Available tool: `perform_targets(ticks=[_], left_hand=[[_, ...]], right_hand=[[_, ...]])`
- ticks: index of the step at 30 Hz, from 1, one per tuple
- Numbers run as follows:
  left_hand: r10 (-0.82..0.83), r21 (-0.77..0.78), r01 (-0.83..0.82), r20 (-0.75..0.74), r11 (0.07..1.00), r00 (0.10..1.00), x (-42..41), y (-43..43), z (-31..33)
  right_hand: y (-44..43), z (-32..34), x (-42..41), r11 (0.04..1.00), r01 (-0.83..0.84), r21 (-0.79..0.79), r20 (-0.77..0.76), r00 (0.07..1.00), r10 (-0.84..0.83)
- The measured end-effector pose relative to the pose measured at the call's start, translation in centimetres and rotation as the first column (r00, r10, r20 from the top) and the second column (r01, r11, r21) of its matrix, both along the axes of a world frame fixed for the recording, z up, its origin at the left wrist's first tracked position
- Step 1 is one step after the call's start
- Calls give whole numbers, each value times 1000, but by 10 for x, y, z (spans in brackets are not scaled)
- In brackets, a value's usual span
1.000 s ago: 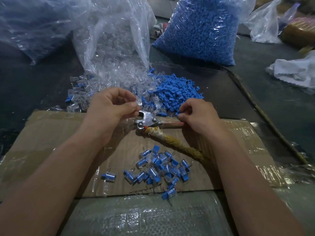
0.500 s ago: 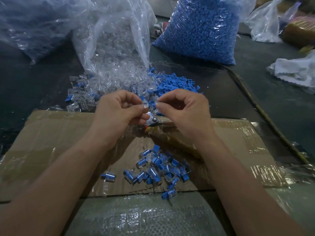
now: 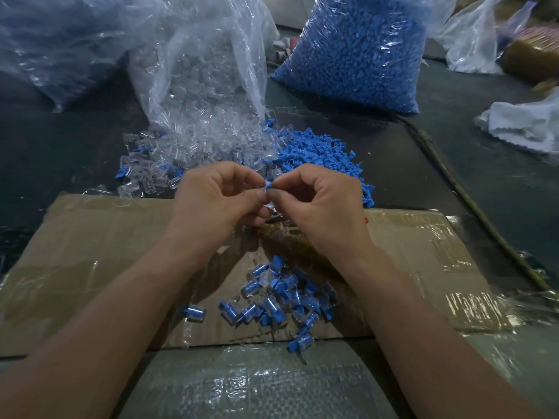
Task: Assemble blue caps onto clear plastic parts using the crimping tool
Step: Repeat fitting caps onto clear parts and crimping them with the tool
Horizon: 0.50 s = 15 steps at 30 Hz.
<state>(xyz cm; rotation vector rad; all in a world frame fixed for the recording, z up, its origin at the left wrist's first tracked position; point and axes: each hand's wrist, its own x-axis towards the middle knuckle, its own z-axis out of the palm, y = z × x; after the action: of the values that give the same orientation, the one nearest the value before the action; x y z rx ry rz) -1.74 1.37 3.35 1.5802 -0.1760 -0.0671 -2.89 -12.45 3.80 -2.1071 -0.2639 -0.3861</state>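
Note:
My left hand and my right hand meet fingertip to fingertip above the cardboard. Between them sit a small blue cap and a clear plastic part; the left pinches the clear part, the right pinches the cap. The crimping tool lies on the cardboard under my hands, mostly hidden, with only its wrapped handle showing. A loose heap of blue caps and a spill of clear parts lie just beyond. Several assembled pieces are piled near me.
A taped cardboard sheet covers the work area. An open clear bag of clear parts and a full bag of blue caps stand behind. A white cloth lies at right, and a thin stick runs diagonally.
My right hand left the tool's handle and came up to meet my left hand. Both hands have since risen slightly and now hold a blue cap against the clear part.

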Motion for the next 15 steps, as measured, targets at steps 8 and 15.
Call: perform_targets(ticks=[8, 15], left_hand=[[-71, -76, 68, -25, 995, 997, -1, 3, 4], [-96, -162, 75, -125, 984, 987, 1, 6, 7]], right_hand=[[-8, 3, 2, 970, -183, 159, -72, 978, 196], [-12, -2, 4, 941, -276, 195, 3, 960, 281]])
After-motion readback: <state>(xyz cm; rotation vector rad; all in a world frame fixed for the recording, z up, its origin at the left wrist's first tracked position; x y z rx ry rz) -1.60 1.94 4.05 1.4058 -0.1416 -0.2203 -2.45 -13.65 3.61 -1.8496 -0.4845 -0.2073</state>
